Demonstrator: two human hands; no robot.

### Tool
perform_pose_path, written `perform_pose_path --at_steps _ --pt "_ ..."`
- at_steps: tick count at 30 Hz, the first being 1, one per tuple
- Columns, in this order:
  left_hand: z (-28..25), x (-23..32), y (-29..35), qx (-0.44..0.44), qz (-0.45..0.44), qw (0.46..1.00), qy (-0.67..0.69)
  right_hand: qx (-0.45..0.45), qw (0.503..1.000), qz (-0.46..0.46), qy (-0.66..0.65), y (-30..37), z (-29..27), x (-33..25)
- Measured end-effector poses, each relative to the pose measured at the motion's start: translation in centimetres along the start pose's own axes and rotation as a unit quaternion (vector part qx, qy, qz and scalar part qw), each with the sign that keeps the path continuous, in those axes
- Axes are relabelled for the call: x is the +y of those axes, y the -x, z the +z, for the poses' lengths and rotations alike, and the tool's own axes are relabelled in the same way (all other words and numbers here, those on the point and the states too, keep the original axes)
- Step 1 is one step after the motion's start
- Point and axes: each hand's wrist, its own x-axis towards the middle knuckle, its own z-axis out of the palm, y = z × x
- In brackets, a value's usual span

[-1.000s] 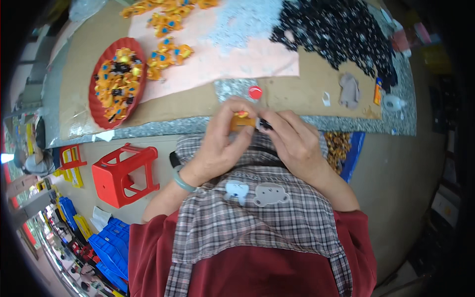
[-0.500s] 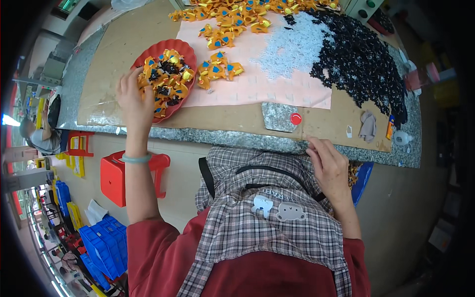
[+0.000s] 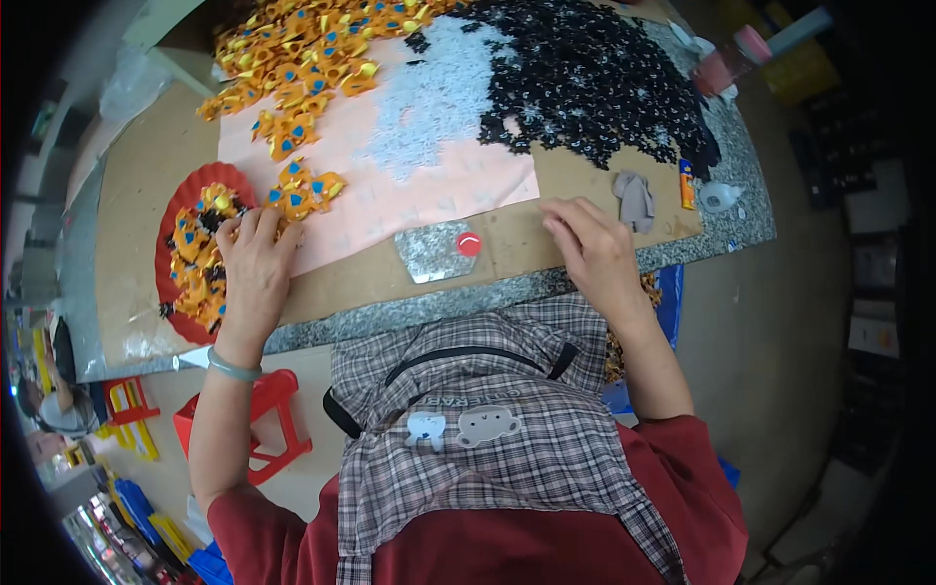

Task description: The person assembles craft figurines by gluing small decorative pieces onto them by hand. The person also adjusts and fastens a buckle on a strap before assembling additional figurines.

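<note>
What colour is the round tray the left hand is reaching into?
Red, seen in the head view: the tray holds orange pieces under the left hand.

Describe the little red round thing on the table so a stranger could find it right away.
Start at the pink sheet on the cardboard-covered table, then drop to its near edge, between the left hand and right hand. The red cap sits by a speckled grey hexagonal tile, the only plain red disc there.
</note>
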Motion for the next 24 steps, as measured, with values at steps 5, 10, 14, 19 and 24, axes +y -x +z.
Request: perform_pose_path --at_steps 5,10,14,19,24 --pt "0.2 0.6 -2.2 0.036 0.0 0.997 0.071 0.056 0.997 0.056 0.02 -3.4 1.7 2.6" --pt "-0.6 2.6 -2.6 0.062 -0.108 0.949 0.29 0.039 0.994 0.069 0.071 -6.4 3.3 3.7" --pt "-0.9 3.3 -1.9 0.098 -0.147 0.922 0.345 -0.004 0.992 0.083 0.097 -6.9 3.8 3.4" --pt "-0.1 4.0 -1.2 0.118 -0.175 0.866 0.454 -0.029 0.998 0.019 0.059 -6.7 3.3 4.8" --pt "0.3 5.5 -1.0 0.088 -0.236 0.682 0.686 -0.049 0.997 -0.056 0.002 -6.9 2.3 5.8"
